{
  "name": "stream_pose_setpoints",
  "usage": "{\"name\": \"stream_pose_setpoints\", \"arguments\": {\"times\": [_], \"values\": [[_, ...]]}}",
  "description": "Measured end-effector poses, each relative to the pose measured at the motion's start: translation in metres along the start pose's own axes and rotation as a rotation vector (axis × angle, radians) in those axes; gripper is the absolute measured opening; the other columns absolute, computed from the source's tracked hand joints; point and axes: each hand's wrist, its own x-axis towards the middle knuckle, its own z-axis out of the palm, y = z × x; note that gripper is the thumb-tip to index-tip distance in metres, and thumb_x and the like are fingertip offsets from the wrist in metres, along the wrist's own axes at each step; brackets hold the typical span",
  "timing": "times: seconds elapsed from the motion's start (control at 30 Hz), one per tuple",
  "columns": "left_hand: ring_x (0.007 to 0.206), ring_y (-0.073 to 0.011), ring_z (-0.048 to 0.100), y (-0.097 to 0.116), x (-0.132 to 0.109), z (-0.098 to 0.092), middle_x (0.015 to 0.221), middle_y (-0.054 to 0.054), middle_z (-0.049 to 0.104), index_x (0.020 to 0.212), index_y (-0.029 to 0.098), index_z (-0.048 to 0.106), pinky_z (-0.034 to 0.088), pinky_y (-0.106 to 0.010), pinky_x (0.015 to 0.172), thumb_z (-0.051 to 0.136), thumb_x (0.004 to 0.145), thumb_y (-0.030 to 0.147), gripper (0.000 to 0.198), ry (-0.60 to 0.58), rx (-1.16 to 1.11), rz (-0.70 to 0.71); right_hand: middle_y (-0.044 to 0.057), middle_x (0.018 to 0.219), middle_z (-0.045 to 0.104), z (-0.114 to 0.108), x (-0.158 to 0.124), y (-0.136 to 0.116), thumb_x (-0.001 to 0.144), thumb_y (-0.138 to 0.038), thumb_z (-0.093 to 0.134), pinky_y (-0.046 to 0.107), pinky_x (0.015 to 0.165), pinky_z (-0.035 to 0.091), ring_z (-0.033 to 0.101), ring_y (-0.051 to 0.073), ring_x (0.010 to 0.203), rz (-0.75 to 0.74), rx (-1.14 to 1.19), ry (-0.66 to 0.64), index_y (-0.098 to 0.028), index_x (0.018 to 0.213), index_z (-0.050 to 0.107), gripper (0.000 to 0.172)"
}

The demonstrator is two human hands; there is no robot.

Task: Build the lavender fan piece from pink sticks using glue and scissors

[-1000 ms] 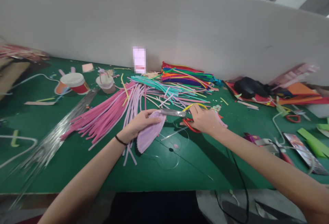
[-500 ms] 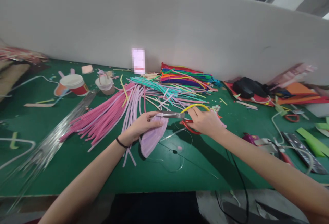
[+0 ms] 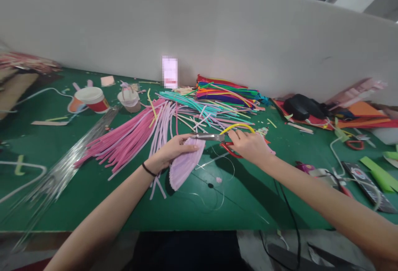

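My left hand (image 3: 170, 151) grips a folded, pleated lilac paper piece (image 3: 185, 164) just above the green table (image 3: 93, 196). A black band circles that wrist. My right hand (image 3: 248, 146) is closed on the red and yellow handles of a pair of scissors (image 3: 214, 137). The metal blades point left and meet the top edge of the lilac piece. A thin clear wire (image 3: 214, 188) loops on the table below both hands.
Pink pipe cleaners (image 3: 124, 140) fan out to the left, teal and mixed-colour ones (image 3: 224, 90) lie behind. Paper cups (image 3: 93, 100) stand at back left, silver strips (image 3: 62, 167) at left. A black cable (image 3: 289, 208), red pliers and coloured sheets (image 3: 363, 113) crowd the right. A white partition closes the back.
Both hands and the scissors stay in nearly the same spot. The view shifted slightly and the lilac piece tilted a little.
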Motion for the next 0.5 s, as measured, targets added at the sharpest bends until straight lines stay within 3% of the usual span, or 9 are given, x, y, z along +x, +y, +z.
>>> {"name": "stream_pose_setpoints", "arguments": {"times": [0.3, 0.5], "values": [[0.069, -0.0124, 0.064, -0.0035, 0.0024, -0.0004, 0.089, -0.006, 0.071, 0.097, 0.014, 0.071, 0.049, -0.022, 0.062, 0.08, 0.07, 0.028, 0.032, -0.007, -0.054, -0.095, 0.009, 0.06, 0.062, -0.0019, 0.004, 0.0026, 0.097, -0.043, 0.04, 0.029, 0.049, 0.019, 0.053, 0.016, 0.051, -0.082, -0.03, -0.032, -0.009, 0.082, 0.065, 0.044], [0.067, -0.0139, 0.065, -0.0056, 0.0055, -0.0042, 0.089, -0.008, 0.072, 0.097, 0.014, 0.071, 0.05, -0.024, 0.06, 0.08, 0.07, 0.031, 0.033, 0.007, -0.038, -0.125, 0.009, 0.057, 0.061, -0.002, 0.0037, -0.0015, 0.096, -0.035, 0.044, 0.028, 0.047, 0.018, 0.053, 0.015, 0.048, -0.093, -0.037, -0.085, -0.009, 0.079, 0.063, 0.037]]}}
